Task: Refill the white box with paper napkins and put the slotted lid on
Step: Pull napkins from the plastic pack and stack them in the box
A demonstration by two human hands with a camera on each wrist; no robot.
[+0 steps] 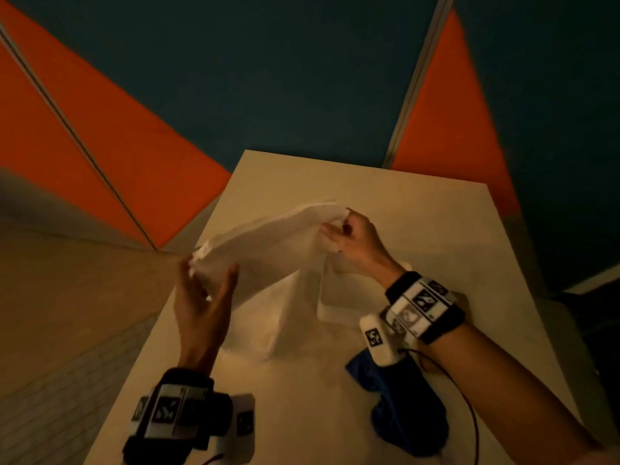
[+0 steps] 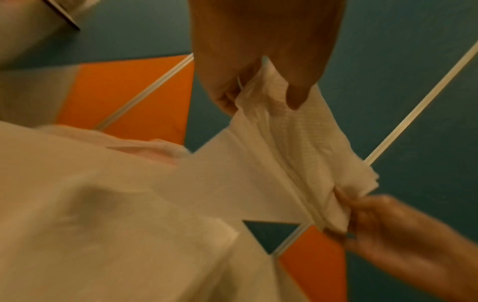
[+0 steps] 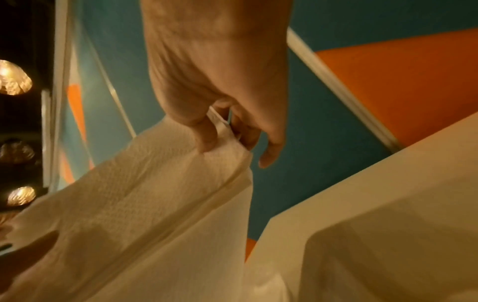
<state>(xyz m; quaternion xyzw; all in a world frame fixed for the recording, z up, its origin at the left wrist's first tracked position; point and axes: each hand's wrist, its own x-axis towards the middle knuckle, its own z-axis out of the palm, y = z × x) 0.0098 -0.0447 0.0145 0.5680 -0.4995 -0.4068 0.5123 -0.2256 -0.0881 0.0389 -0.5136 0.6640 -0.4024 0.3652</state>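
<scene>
Head view: both hands hold a stack of napkins (image 1: 268, 236) above the tabletop (image 1: 419, 209). The left hand (image 1: 201, 297), at eight o'clock, pinches one end; the right hand (image 1: 352, 243), at two o'clock, pinches the other. A white box (image 1: 335, 297) sits beneath the right wrist.

White paper napkins (image 1: 265, 239) with a fine embossed grid hang between both grips; under them a pale cream desk (image 1: 419, 223); below the right grip a dark blue cloth (image 1: 409, 414); beyond, orange and teal wall panels (image 1: 134, 156)
</scene>
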